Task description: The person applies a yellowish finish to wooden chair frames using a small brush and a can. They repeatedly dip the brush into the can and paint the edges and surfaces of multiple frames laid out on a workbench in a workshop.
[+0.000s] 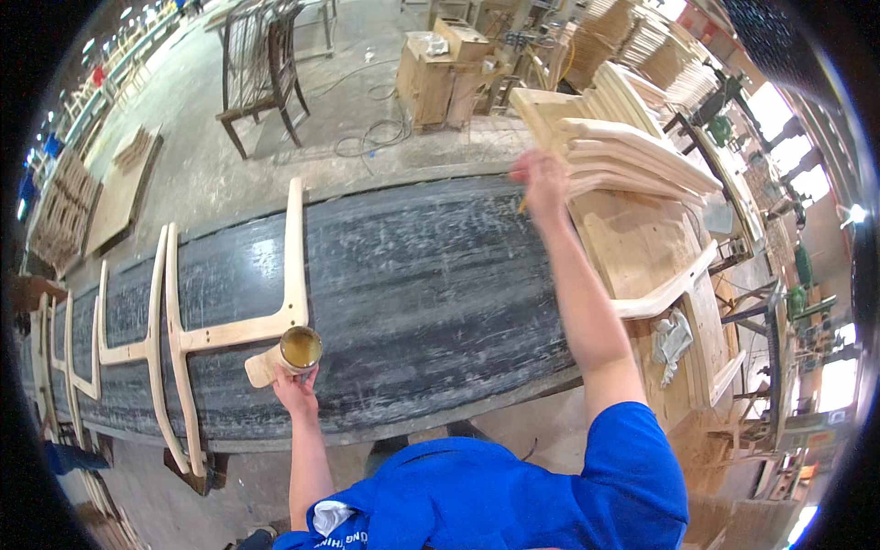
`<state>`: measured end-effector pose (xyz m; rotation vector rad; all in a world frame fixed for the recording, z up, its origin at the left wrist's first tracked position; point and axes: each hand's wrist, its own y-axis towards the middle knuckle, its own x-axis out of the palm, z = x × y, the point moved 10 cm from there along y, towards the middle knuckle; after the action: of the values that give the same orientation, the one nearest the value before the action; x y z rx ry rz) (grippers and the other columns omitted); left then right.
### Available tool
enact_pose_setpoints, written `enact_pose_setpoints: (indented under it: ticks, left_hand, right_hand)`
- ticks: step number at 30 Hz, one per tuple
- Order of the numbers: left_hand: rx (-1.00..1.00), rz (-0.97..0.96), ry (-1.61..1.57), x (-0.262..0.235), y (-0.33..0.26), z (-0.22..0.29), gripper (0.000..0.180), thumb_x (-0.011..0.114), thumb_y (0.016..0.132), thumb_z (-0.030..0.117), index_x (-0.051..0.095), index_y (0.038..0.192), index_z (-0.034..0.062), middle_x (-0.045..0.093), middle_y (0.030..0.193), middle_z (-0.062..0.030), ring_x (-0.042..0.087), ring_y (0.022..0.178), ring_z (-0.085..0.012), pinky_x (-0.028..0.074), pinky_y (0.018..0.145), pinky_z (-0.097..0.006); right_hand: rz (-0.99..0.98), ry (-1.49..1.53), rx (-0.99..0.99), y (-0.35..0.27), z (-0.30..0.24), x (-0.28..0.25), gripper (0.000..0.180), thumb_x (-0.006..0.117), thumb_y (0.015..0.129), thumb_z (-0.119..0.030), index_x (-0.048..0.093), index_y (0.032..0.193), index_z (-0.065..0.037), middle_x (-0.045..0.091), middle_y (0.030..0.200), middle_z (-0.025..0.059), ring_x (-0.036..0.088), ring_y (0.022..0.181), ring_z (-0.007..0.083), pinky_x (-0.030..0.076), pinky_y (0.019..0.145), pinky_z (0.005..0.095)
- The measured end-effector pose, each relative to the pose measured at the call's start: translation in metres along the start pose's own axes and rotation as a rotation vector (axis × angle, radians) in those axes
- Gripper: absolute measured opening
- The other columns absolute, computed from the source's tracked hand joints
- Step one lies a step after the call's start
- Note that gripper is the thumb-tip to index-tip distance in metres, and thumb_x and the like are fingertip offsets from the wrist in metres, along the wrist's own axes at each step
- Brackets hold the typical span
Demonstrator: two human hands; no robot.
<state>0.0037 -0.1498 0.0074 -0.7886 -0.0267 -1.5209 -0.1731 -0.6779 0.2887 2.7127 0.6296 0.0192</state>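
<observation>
My left hand [299, 392] is closed around a round can [301, 348] holding yellow-brown liquid. Beside the can, a pale rounded wooden piece [262, 368] sticks out to the left; its join with the can is hidden. The can is above the dark table, next to the corner of an H-shaped wooden chair frame [240, 330]. My right hand [544, 183] is reached out at the table's far right, slightly blurred, with fingers curled. A thin yellow stick [523, 203] pokes out below it. Just right of that hand lies a stack of curved pale wooden parts [632, 160].
The long dark table [422, 284] bears more wooden frames [128, 350] at left. A wooden bench [632, 243] at right holds a curved part [669, 286] and a white rag [672, 344]. Beyond the table stand a dark chair [261, 78] and wooden boxes [440, 78]; a cable [380, 137] lies on the floor.
</observation>
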Motion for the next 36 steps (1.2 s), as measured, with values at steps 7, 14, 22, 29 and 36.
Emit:
enact_pose_setpoints:
  ticks: [7,14,22,29,36]
  left_hand:
    - [-0.061,0.098,-0.111,0.039,-0.051,-0.047,0.040,0.034,0.096,0.037,0.040,0.126,0.0103,0.048,0.123,-0.0111,0.051,0.110,-0.0296,0.050,0.078,-0.054]
    - [0.138,0.237,-0.101,0.018,-0.129,-0.017,0.038,0.035,0.096,0.037,0.040,0.122,0.0085,0.051,0.118,-0.0104,0.055,0.104,-0.0285,0.050,0.079,-0.056]
    - [0.209,0.392,-0.188,-0.034,-0.182,-0.006,0.037,0.036,0.096,0.035,0.038,0.123,0.0111,0.049,0.120,-0.0105,0.053,0.107,-0.0280,0.050,0.079,-0.056]
    - [0.121,0.323,-0.208,-0.051,-0.185,-0.033,0.036,0.039,0.095,0.035,0.038,0.123,0.0123,0.049,0.116,-0.0115,0.056,0.099,-0.0282,0.053,0.073,-0.052]
    - [0.108,0.173,-0.110,-0.072,-0.228,-0.033,0.036,0.036,0.096,0.035,0.038,0.123,0.0115,0.052,0.114,-0.0096,0.057,0.099,-0.0272,0.054,0.074,-0.051]
  right_hand:
    - [0.362,0.467,0.475,0.137,0.122,-0.223,0.037,0.042,0.092,-0.036,0.051,0.121,-0.016,0.056,0.088,0.0085,0.055,0.070,0.0203,0.042,0.052,0.0310]
    - [0.307,0.485,0.526,0.238,0.180,-0.226,0.042,0.067,0.077,-0.039,0.057,0.105,-0.009,0.060,0.092,0.0066,0.055,0.075,0.0194,0.046,0.063,0.0281]
    - [0.315,0.443,0.232,0.211,0.134,-0.281,0.035,0.061,0.082,-0.036,0.057,0.101,-0.007,0.058,0.093,0.0083,0.054,0.074,0.0158,0.046,0.064,0.0291]
    - [0.122,0.579,0.077,0.060,0.031,-0.335,0.030,0.058,0.085,-0.031,0.053,0.098,-0.004,0.054,0.083,0.0068,0.052,0.068,0.0132,0.046,0.060,0.0279]
    - [0.000,0.522,0.339,-0.129,0.021,-0.357,0.026,0.052,0.087,-0.029,0.047,0.088,-0.003,0.048,0.072,0.0055,0.047,0.051,0.0110,0.040,0.039,0.0193]
